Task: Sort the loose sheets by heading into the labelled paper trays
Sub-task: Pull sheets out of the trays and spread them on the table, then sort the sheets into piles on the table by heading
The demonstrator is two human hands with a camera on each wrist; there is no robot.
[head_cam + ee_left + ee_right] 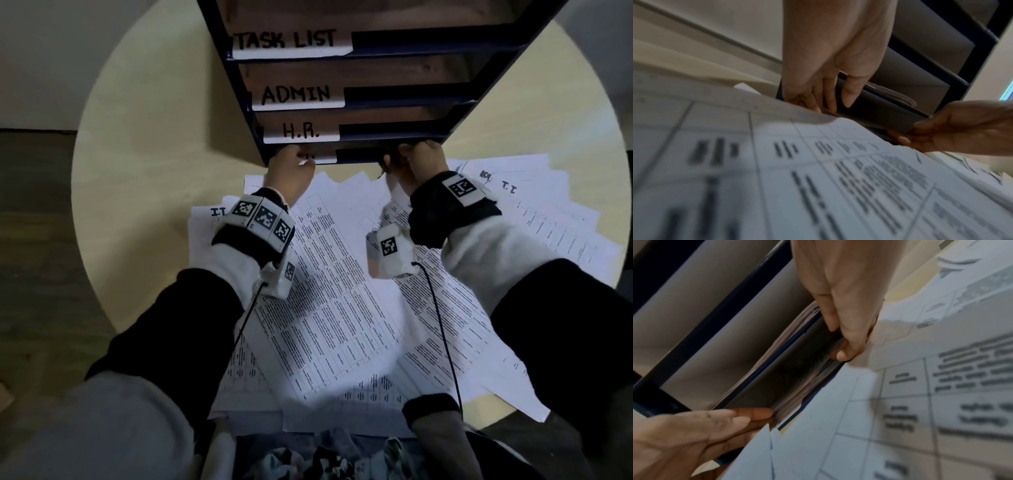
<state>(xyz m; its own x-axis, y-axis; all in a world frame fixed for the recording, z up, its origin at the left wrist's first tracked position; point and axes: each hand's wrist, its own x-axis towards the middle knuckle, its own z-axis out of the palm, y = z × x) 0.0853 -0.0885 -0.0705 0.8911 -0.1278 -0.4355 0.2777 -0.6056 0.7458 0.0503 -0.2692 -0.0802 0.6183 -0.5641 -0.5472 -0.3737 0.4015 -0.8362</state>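
Note:
A dark tray rack (239,85) stands at the table's far side, labelled TASK LIST, ADMIN and H.R. from the top. My left hand (291,171) covers the label of the bottom tray (325,160). Both hands are at that bottom tray's mouth. A shadowed sheet (789,378) lies half inside it, over a stack of paper edges. My left hand (836,104) pinches its left end and my right hand (836,342) pinches its right end between finger and thumb. Loose printed sheets (342,308) are spread under my wrists; one is headed I.T. (219,212).
The round pale table (154,154) ends close on the left and right, with dark floor beyond. More sheets fan out to the right (548,222). Thin black cables (442,325) hang from both wrists over the papers. The upper trays look dark inside.

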